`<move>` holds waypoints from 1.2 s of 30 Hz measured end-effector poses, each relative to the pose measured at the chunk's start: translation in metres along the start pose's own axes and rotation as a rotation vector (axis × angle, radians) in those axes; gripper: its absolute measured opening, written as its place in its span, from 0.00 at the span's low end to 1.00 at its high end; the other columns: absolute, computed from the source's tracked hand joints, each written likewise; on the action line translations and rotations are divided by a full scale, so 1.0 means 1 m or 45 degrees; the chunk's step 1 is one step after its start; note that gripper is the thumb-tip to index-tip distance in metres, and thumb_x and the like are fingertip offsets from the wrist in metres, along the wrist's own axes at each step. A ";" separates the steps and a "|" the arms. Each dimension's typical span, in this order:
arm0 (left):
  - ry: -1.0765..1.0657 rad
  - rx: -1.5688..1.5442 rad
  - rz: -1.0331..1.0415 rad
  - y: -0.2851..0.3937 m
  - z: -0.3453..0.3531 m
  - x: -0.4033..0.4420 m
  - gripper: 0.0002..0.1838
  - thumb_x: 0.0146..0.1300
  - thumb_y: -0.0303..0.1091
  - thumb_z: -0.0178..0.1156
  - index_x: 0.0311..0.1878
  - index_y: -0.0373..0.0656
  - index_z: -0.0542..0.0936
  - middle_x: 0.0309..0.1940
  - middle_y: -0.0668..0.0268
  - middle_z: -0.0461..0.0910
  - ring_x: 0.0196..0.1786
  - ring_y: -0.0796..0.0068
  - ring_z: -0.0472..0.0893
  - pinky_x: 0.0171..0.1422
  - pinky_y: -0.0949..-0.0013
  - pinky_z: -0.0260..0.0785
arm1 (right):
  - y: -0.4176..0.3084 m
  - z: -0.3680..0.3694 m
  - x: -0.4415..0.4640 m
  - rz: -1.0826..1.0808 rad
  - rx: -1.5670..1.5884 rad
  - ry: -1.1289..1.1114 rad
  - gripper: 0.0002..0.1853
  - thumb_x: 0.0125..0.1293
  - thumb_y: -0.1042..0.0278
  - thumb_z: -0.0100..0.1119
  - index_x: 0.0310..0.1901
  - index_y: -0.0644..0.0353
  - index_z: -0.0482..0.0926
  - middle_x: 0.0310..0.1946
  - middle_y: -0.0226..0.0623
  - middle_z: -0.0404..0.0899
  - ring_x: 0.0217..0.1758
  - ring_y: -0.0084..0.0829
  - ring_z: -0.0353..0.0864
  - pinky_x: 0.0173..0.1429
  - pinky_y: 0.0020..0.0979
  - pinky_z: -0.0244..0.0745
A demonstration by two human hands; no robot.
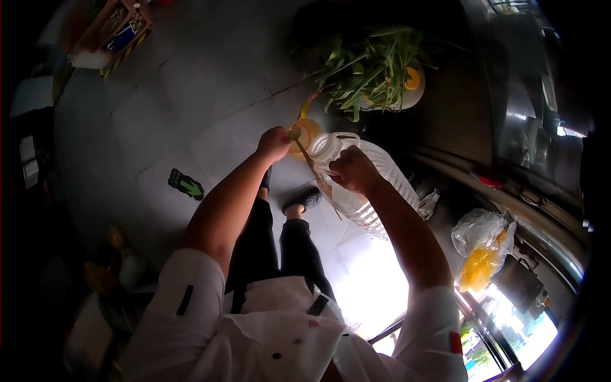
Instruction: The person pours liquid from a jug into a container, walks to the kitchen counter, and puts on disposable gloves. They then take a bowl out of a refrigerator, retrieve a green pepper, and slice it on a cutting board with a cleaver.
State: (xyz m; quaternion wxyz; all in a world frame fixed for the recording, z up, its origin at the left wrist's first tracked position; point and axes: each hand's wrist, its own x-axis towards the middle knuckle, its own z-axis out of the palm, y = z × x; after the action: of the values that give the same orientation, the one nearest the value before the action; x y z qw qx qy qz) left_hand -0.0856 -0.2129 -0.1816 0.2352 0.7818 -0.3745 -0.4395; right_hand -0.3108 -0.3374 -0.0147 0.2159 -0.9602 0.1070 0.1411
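Observation:
A large clear, ribbed plastic jug (388, 167) is tilted in front of me, its open round neck toward the upper left. My right hand (358, 170) is closed against the jug near its neck and handle loop; the exact grip is hidden. My left hand (274, 144) is a fist beside a yellowish, translucent round container (310, 130). A thin brown stick-like piece (301, 149) with a pale rounded end runs from that fist toward the jug's neck. What the left fingers hold does not show clearly.
A heap of long green leaves (372, 73) lies beyond the jug. To the right hangs a clear plastic bag with yellow contents (480, 264). A green arrow sticker (186, 184) marks the grey floor. Crates (118, 28) stand at the upper left, and metal equipment (538, 121) lines the right.

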 end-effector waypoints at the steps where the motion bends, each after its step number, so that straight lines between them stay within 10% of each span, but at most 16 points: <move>1: 0.005 0.053 0.048 0.008 -0.009 -0.001 0.15 0.62 0.42 0.60 0.33 0.36 0.80 0.29 0.49 0.82 0.38 0.45 0.83 0.43 0.52 0.76 | -0.002 0.002 0.006 -0.003 -0.012 0.016 0.07 0.57 0.63 0.69 0.28 0.56 0.84 0.27 0.42 0.83 0.37 0.41 0.84 0.50 0.39 0.79; 36: 0.041 0.221 -0.070 -0.083 0.013 0.062 0.12 0.57 0.34 0.58 0.37 0.35 0.84 0.35 0.44 0.84 0.42 0.44 0.84 0.51 0.51 0.78 | 0.015 0.107 0.140 0.003 0.015 -0.169 0.06 0.57 0.65 0.65 0.32 0.56 0.87 0.28 0.42 0.85 0.38 0.43 0.85 0.48 0.39 0.80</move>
State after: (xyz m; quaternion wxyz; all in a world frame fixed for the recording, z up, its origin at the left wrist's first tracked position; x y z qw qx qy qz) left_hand -0.0448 -0.2117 -0.2781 0.1605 0.8162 -0.3858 -0.3991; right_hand -0.2080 -0.3236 -0.1577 0.2280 -0.9473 0.0944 0.2042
